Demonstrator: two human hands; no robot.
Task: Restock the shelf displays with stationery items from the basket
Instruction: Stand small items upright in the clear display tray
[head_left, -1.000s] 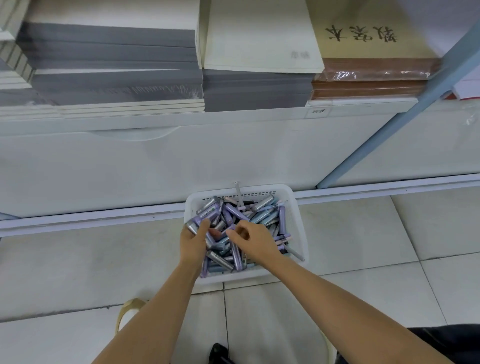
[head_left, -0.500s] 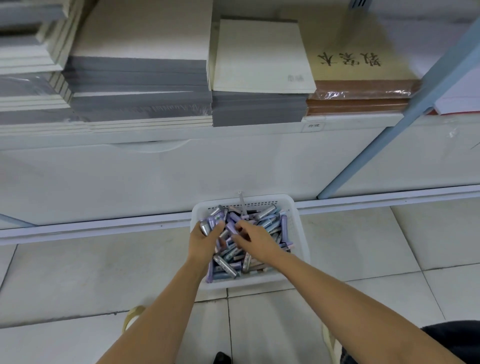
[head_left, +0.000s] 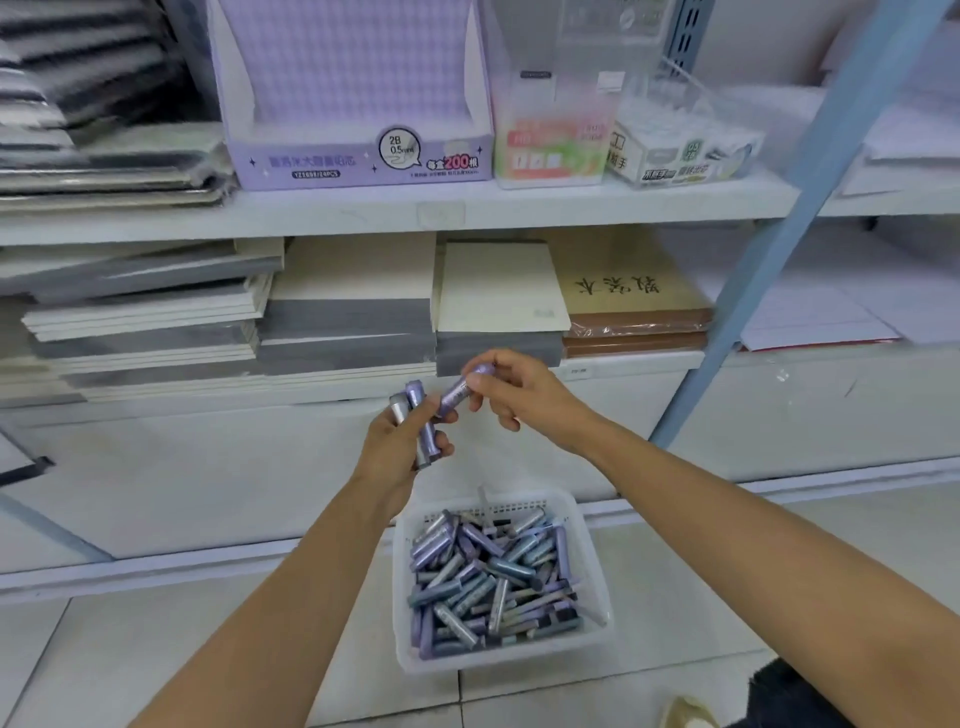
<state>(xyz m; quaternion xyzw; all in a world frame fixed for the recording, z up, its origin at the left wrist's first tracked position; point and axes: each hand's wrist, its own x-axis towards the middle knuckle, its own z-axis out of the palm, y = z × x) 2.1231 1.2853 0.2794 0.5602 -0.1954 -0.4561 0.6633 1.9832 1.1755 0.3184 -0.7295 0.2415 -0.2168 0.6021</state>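
Left hand grips upright lilac plastic tubes, right hand pinches one slanted tube, below the lilac cardboard display box.

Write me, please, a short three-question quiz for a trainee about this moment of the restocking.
1. True or false: the left hand grips two or more pencil-lead tubes, and many more lie in the white basket.
2. Multiple choice: the right hand pinches A) a purple tube, B) a notebook, C) nothing.
3. Fill in: the purple display box, marked 2B 0.5mm, stands on the shelf ___ the notebook stacks.

Key: 1 true; 2 A; 3 above.
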